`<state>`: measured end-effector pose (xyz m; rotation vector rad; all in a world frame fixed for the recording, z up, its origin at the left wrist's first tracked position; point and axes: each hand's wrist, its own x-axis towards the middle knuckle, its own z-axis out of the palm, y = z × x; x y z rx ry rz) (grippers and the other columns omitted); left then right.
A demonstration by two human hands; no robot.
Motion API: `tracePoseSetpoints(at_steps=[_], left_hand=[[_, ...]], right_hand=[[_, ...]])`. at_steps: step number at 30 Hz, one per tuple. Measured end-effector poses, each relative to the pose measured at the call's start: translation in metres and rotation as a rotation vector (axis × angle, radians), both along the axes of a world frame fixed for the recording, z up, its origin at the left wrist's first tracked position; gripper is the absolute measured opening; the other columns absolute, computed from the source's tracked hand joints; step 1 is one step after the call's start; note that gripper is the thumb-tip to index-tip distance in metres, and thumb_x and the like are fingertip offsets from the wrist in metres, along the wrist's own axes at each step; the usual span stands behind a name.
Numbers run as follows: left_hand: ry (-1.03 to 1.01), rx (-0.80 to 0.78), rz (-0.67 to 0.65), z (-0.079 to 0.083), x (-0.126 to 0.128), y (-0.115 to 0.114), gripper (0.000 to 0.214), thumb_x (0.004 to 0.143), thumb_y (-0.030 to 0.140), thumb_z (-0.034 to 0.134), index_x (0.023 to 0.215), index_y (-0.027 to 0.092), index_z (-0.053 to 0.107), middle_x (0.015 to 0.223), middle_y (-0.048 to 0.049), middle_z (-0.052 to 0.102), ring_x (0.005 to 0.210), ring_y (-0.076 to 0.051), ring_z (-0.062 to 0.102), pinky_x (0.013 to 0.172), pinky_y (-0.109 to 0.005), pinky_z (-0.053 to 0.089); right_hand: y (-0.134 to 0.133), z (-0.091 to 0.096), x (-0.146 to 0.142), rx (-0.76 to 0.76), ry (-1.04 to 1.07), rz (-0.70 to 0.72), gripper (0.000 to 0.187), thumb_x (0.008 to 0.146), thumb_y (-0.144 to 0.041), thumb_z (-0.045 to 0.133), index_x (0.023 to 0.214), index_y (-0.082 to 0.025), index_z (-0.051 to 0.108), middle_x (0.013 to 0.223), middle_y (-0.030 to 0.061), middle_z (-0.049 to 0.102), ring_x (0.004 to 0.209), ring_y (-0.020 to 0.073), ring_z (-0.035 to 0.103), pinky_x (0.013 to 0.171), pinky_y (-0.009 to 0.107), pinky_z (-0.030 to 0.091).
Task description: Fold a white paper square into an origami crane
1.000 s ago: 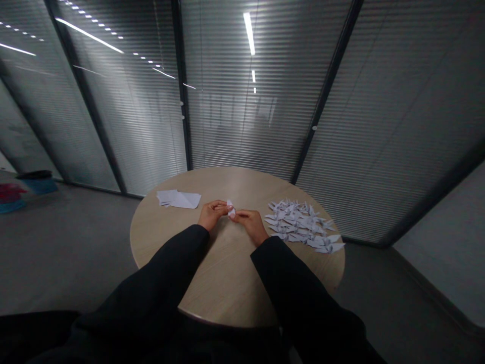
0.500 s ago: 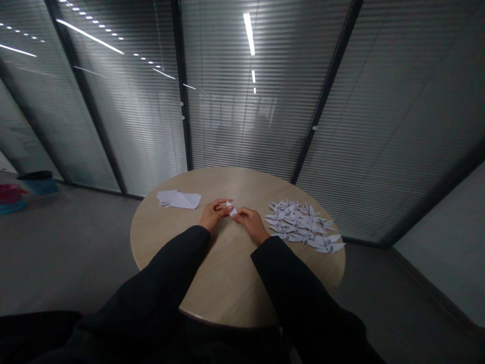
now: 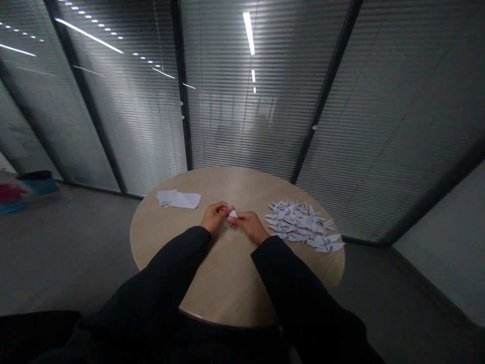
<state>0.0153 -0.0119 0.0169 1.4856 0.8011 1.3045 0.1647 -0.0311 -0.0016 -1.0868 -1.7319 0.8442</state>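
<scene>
A glass office partition [image 3: 242, 101] with slatted blinds behind its panes spans the far side of the room, long ceiling lights mirrored across it, above a grey floor [image 3: 68, 253]. Off to the far left, beside the glass, stands a blue container [image 3: 38, 186] with a dark lid, next to a red and blue object [image 3: 11, 198] too dim to identify. At centre is a round wooden table [image 3: 212, 184], its pale top lit softly in the gloom. A person reaches across it from the near edge, a left black sleeve [image 3: 162, 273] and a right black sleeve [image 3: 291, 288] running up to bare hands held close together near the middle of the table. On the right of the tabletop, just beside the right hand [image 3: 248, 225], dozens of white folded paper cranes [image 3: 299, 225] lie spread in a loose pile, wings overlapping. On the left, beyond the left hand [image 3: 215, 216], lies a small stack of white paper sheets [image 3: 178, 199], slightly fanned. Between the hands, a small folded piece of white paper [image 3: 233, 214] is pinched in the fingertips of both, the left hand curled around one end and the right hand around the other. Its exact shape is too small and too hidden by the fingers to make out.
</scene>
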Motion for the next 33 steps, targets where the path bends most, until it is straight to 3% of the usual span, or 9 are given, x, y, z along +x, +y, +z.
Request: tracePoseSetpoints(at_steps=[8,17,25,33], left_hand=[[-0.068,-0.073,-0.071,0.001,-0.003,-0.003,0.033,0.06,0.047,0.072,0.062,0.016,0.063,0.059,-0.0015,0.059,0.055,-0.013,0.053,0.059,-0.026,0.044],[-0.1,-0.076,0.038,0.002,-0.002,-0.001,0.042,0.062,0.056,0.067,0.059,0.015,0.064,0.058,-0.0017,0.059,0.055,-0.012,0.052,0.06,-0.026,0.046],[-0.204,-0.153,-0.163,0.003,-0.003,-0.004,0.048,0.065,0.046,0.071,0.1,0.014,0.069,0.094,-0.0113,0.068,0.075,-0.017,0.061,0.073,-0.033,0.049],[-0.251,-0.146,-0.326,-0.002,-0.002,-0.003,0.055,0.06,0.034,0.078,0.109,0.014,0.065,0.1,-0.0129,0.067,0.07,-0.015,0.061,0.074,-0.035,0.048]], right_hand=[[-0.011,0.011,-0.005,-0.009,0.031,0.019,0.034,0.071,-0.048,0.063,0.065,-0.015,0.07,0.065,0.0056,0.069,0.064,0.0177,0.063,0.067,0.029,0.046],[-0.001,-0.002,-0.009,-0.056,0.22,0.083,0.049,0.072,-0.062,0.054,0.075,-0.014,0.064,0.07,0.0049,0.066,0.064,0.0142,0.06,0.065,0.027,0.047],[-0.009,0.012,-0.001,0.012,0.207,0.078,0.045,0.079,-0.057,0.05,0.064,-0.016,0.059,0.062,0.0021,0.058,0.062,0.0129,0.054,0.067,0.027,0.042],[-0.012,0.015,-0.001,-0.059,0.314,0.116,0.042,0.076,-0.057,0.056,0.063,-0.016,0.058,0.059,0.0003,0.056,0.059,0.0128,0.053,0.068,0.028,0.044]])
